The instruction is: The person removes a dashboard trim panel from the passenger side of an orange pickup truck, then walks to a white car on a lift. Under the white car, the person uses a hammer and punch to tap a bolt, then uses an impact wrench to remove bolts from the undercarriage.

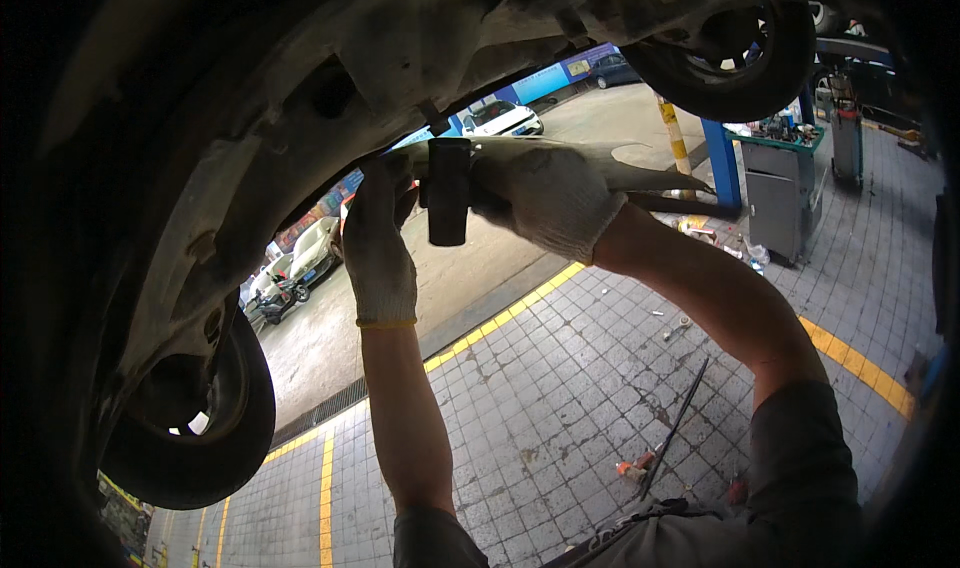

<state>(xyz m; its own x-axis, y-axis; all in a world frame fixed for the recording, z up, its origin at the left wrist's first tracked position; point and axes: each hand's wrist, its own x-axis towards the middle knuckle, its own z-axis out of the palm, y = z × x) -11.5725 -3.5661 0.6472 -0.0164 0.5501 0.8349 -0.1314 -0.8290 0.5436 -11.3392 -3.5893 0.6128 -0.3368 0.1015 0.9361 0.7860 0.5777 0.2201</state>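
Overhead is the dark, worn underside of a raised car (pixel 405 53). Both my hands wear white knit gloves. My right hand (pixel 540 193) is closed on a dark tool with an upright black cylindrical part (pixel 448 193), held just below the underside; the hand hides much of the tool. My left hand (pixel 380 233) reaches up just left of that cylinder, fingers curled at the lower edge of the car's underside; what they grip, if anything, is hidden. A pale curved panel (pixel 650 176) shows behind my right hand.
Car wheels (pixel 225 438) hang at lower left and upper right. A blue post (pixel 722 173) and grey tool cart (pixel 780 198) stand right, with another cart behind. A long rod (pixel 675 428) and scattered items lie on the tiled floor. Parked cars (pixel 500 118) and a scooter are beyond.
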